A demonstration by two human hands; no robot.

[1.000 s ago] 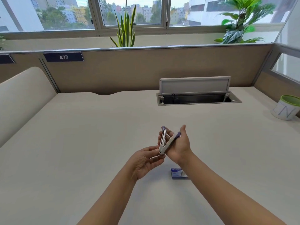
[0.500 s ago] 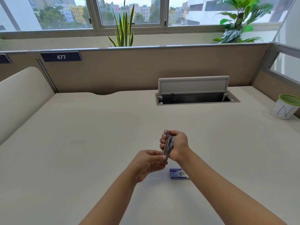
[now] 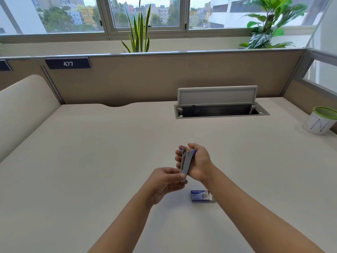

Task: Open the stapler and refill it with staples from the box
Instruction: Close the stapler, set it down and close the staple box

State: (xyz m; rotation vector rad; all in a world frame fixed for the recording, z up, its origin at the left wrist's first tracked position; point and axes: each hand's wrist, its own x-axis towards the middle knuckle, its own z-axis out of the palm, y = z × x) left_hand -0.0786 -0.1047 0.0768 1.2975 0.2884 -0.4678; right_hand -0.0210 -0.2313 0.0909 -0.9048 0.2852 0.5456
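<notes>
Right hand point(image 3: 197, 162) grips the stapler point(image 3: 186, 164) above the desk point(image 3: 91, 161), left hand point(image 3: 164, 183) pinching its lower end, box point(image 3: 200, 195) lying toward the near edge.

A beige desk point(image 3: 91, 161) carries an open cable hatch point(image 3: 218, 110) with raised lid and a green-rimmed white cup point(image 3: 319, 123) at right, bounded by a partition point(image 3: 164, 79) labelled 477 point(image 3: 68, 63), plants point(image 3: 138, 31) behind.

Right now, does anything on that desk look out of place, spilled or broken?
Nothing stands out. The stapler is held above the desk in the right hand, the left hand at its lower end. The staple box lies flat beneath, nothing spilled. The cable hatch stands open.
</notes>
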